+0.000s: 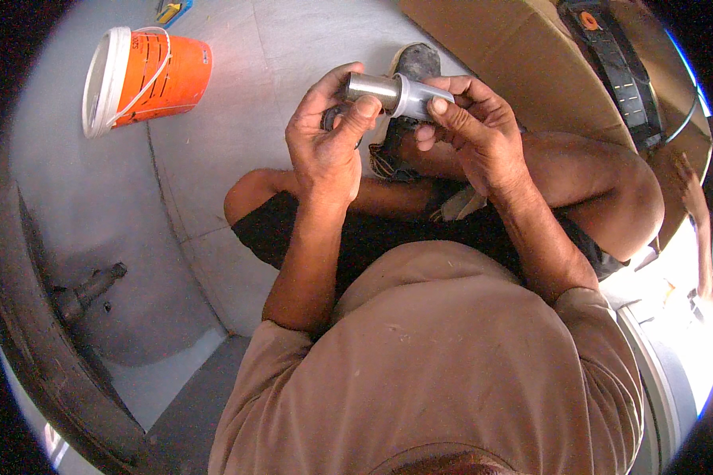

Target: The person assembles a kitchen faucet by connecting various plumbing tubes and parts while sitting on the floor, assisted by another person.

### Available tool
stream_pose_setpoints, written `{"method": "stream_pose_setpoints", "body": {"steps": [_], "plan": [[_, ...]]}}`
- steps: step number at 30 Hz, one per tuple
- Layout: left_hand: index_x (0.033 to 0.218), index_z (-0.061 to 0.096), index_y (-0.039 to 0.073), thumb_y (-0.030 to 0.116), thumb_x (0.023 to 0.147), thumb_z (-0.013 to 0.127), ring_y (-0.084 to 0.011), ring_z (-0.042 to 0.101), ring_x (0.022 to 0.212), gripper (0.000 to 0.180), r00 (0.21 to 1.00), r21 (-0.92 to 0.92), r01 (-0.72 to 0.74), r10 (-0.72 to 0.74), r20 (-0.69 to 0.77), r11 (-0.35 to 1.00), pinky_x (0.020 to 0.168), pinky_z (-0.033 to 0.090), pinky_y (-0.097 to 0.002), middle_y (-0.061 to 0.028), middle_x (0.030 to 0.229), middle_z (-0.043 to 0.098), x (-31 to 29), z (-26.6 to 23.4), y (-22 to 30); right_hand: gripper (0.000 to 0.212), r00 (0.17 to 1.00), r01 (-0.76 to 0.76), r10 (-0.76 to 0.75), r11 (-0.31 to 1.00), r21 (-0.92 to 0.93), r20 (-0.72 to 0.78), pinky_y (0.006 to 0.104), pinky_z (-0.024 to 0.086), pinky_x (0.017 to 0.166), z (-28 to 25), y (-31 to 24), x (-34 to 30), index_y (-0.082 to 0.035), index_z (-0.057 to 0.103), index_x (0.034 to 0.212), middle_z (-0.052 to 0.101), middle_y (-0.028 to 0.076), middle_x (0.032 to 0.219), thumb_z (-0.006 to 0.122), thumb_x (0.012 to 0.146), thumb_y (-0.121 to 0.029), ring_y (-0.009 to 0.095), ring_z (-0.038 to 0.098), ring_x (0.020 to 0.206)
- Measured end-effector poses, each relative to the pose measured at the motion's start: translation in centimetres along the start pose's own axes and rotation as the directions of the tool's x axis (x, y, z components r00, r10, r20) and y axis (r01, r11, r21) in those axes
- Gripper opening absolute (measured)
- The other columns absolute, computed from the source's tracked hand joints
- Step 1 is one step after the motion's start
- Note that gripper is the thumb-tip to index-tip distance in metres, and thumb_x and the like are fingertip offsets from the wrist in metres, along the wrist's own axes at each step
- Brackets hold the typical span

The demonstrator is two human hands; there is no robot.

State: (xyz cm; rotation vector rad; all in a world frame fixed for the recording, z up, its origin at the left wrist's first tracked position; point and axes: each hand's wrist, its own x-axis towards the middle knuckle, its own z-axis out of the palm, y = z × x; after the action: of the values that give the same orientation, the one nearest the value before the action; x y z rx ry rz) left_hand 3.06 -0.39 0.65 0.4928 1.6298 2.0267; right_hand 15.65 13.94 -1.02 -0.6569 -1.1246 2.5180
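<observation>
A seated person, in this onlooker's view, grasps a silvery cylinder (pixel 374 90) in the left hand (pixel 329 146), partly closed, the metal at its 1 o'clock; a partly hidden black piece (pixel 330 119) shows among the fingers. The right hand (pixel 483 136), half curled, pinches the grey sleeve (pixel 421 100) at its 10 o'clock, joined to the cylinder. An orange bucket (pixel 166 77) rests at the hands' 9 o'clock.

Left grip (pixel 325 142) on silver cylinder (pixel 371 90), right grip (pixel 483 136) on grey sleeve (pixel 418 98); orange bucket (pixel 181 77) leftward.
</observation>
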Motion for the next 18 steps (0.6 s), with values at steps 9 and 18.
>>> {"method": "stream_pose_setpoints", "body": {"steps": [9, 18], "plan": [[0.130, 0.063, -0.001, 0.011, 0.088, 0.078, -0.0154, 0.064, 0.089, 0.046, 0.998, -0.049, -0.005, 0.008, 0.057, 0.999, 0.075, 0.052, -0.0286, -0.0070, 0.105, 0.069, 0.0, 0.6, -0.3, 0.029, 0.999, -0.012, 0.013, 0.999, -0.031, 0.044, 0.0262, 0.049, 0.049, -0.4, -0.3, 0.1, -0.003, 0.065, 0.102, 0.068, 0.007, 0.077, 0.065, 0.100, -0.031, 0.013, 0.060, 0.054], [0.129, 0.062, -0.002, 0.017, 0.090, 0.075, -0.0134, 0.056, 0.086, 0.045, 0.998, 0.109, 0.053, -0.048, -0.049, 0.993, 0.075, 0.045, -0.0280, -0.0046, 0.101, 0.064, -0.2, 2.0, 0.4, 0.037, 0.991, -0.123, 0.131, 0.978, -0.166, 0.036, 0.0280, 0.054, 0.056, -0.2, -1.5, -0.2, -0.005, 0.063, 0.117, 0.065, 0.005, 0.082, 0.064, 0.101, -0.038, 0.014, 0.063, 0.063]]}}
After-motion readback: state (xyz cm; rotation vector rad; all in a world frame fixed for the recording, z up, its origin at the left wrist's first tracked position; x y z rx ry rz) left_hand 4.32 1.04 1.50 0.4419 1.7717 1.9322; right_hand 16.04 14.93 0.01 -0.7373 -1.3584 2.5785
